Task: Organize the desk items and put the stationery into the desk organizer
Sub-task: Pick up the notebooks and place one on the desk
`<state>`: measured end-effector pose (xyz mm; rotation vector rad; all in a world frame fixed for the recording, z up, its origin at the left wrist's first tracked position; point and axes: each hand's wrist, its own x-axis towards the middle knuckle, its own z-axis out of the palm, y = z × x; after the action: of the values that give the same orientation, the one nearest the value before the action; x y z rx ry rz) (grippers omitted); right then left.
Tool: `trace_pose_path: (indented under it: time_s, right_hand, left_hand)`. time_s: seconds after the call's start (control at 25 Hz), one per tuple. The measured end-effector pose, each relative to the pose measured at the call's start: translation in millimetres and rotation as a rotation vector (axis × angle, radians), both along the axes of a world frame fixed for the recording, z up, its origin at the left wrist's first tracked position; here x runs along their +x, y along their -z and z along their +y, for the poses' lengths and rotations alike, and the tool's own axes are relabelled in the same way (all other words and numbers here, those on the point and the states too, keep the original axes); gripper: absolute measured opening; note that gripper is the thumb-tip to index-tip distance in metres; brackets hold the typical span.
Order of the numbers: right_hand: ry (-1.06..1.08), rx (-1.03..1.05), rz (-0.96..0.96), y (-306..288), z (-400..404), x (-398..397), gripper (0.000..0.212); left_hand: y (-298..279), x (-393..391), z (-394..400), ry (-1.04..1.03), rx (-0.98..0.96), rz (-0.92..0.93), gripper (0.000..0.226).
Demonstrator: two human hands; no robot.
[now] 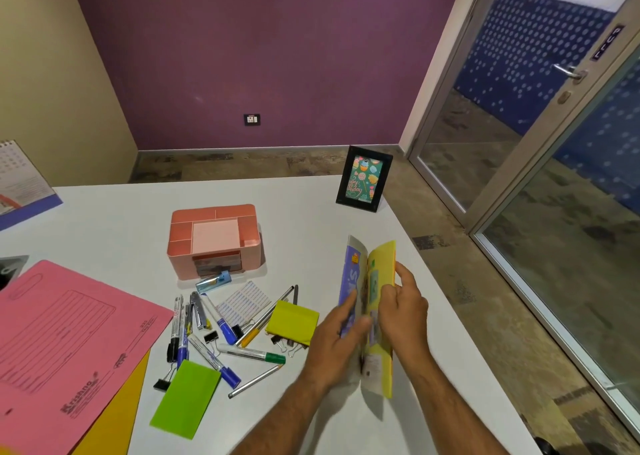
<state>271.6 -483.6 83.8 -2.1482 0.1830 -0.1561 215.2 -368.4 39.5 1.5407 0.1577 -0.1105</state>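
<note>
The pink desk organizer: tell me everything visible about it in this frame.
The pink desk organizer is a salmon-pink box with rounded corners, plastic by its look, standing upright on the white desk behind the scattered stationery. Its top is split into several open compartments around a paler central rectangle; no pens stand in it. The front holds a small recess with something dark and indistinct inside. A small blue item lies at its front base. Neither hand touches it.
</note>
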Motion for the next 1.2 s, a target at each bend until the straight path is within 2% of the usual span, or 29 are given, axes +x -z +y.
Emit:
trace_pose_path:
  time_s: [0.08, 0.12, 0.28, 0.36, 0.48, 0.56, 0.6, 0.64, 0.68, 0.72, 0.76, 0.84, 0.88, 1.04, 1.2]
  right_hand:
    - [0.002, 0.145, 0.045, 1.1, 9.1, 0.4, 0.043]
    - [0.003, 0.201, 0.086, 4.1, 10.9, 0.8, 0.043]
    - [-0.049, 0.409, 0.223, 22.8, 11.0, -0.1, 0.038]
    - [-0.071, 0.502, 0.271, 30.6, 10.0, -2.1, 0.034]
    - [-0.015, 0.46, 0.253, 39.3, 7.8, -5.1, 0.041]
    - [0.061, 0.319, 0.218, 41.2, 2.9, -5.5, 0.056]
    - [0.089, 0.279, 0.229, 43.3, -1.4, -4.5, 0.074]
    - [0.107, 0.33, 0.278, 47.7, -6.8, -2.4, 0.094]
    - [0.112, 0.484, 0.344, 53.1, -12.8, 0.1, 0.105]
    - [0.091, 0.647, 0.412, 58.2, -18.8, 2.8, 0.104]
    - [0.047, 0.777, 0.452, 58.3, -22.4, 3.3, 0.088]
    - [0.022, 0.846, 0.428, 53.8, -26.0, 3.0, 0.04]
    - [0.045, 0.836, 0.398, 52.1, -26.2, 1.0, 0.031]
    - [0.099, 0.781, 0.21, 50.2, -24.2, -13.9, 0.029]
    - [0.098, 0.7, 0.086, 68.6, -27.1, -28.0, 0.031]
  left_hand:
    - [-0.1, -1.5, 2.8, 0.035, -0.005, -0.032, 0.099]
    - [-1.4, -2.0, 5.9, 0.05, -0.014, -0.039, 0.104]
    - [-4.7, -5.6, 20.8, 0.078, 0.032, -0.09, 0.092]
    - [-2.6, -6.7, 27.1, 0.059, 0.053, -0.055, 0.096]
    - [3.8, -11.6, 34.8, 0.035, 0.064, 0.043, 0.097]
    - [8.5, -14.8, 38.7, 0.008, 0.017, 0.072, 0.092]
    - [10.3, -15.7, 40.1, -0.001, -0.003, 0.072, 0.089]
    - [10.4, -16.7, 40.6, -0.01, -0.024, 0.07, 0.085]
    - [10.2, -17.2, 41.2, -0.02, -0.047, 0.076, 0.081]
    - [9.7, -17.9, 41.9, -0.028, -0.072, 0.088, 0.076]
    - [9.9, -19.1, 42.4, -0.028, -0.09, 0.097, 0.072]
    - [13.4, -21.0, 43.7, -0.023, -0.091, 0.093, 0.066]
    - [15.0, -22.1, 44.1, -0.022, -0.061, 0.081, 0.063]
    - [26.8, -23.0, 40.8, -0.015, 0.098, 0.05, 0.047]
    - [37.2, -30.3, 38.0, -0.056, 0.188, -0.009, 0.044]
